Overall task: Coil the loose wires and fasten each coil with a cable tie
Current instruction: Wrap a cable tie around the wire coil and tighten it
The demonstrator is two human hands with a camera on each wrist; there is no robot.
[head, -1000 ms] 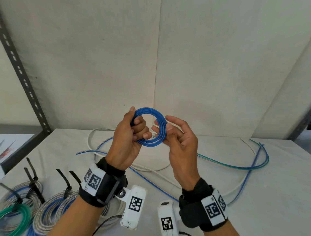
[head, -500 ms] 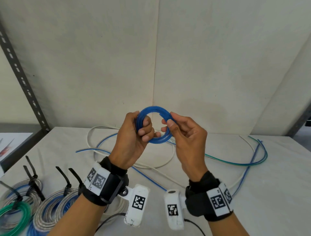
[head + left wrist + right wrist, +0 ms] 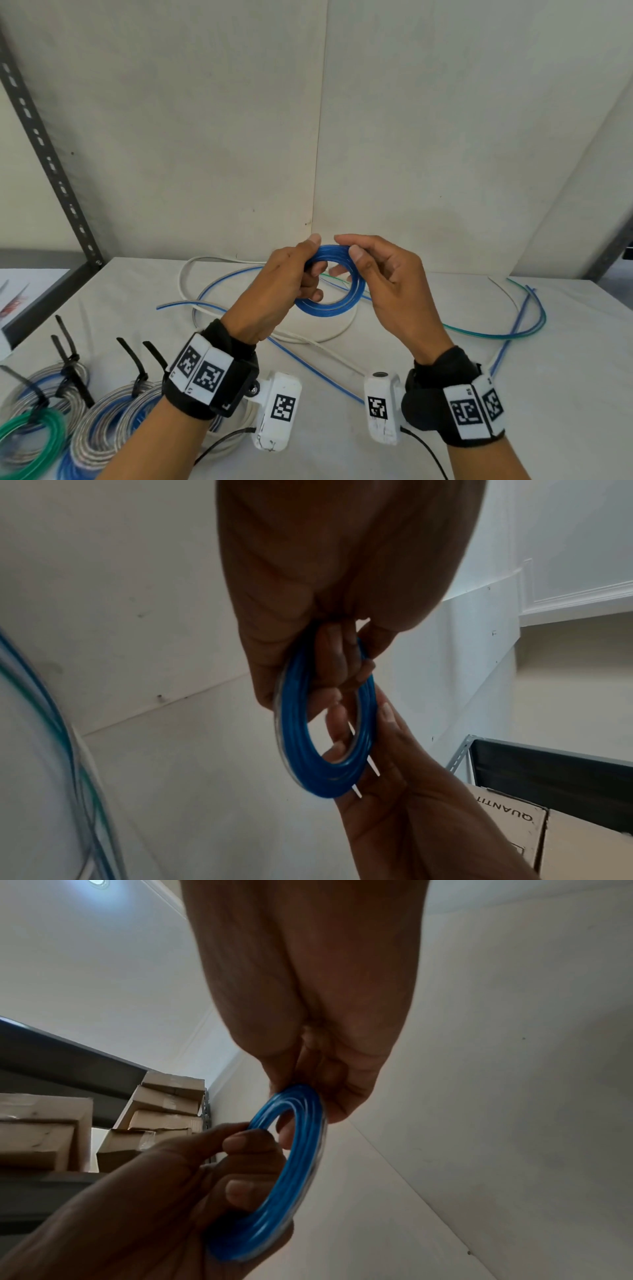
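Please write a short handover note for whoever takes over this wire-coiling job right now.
Left hand: grips the small blue wire coil on its left side, fingers through the ring.
Right hand: pinches the coil's right rim.
The coil is held above the white table, with no tie on it.
Done: tied grey-and-blue coils and a green coil, front left.
Left: tie this coil; coil the loose white, blue and green wires behind.
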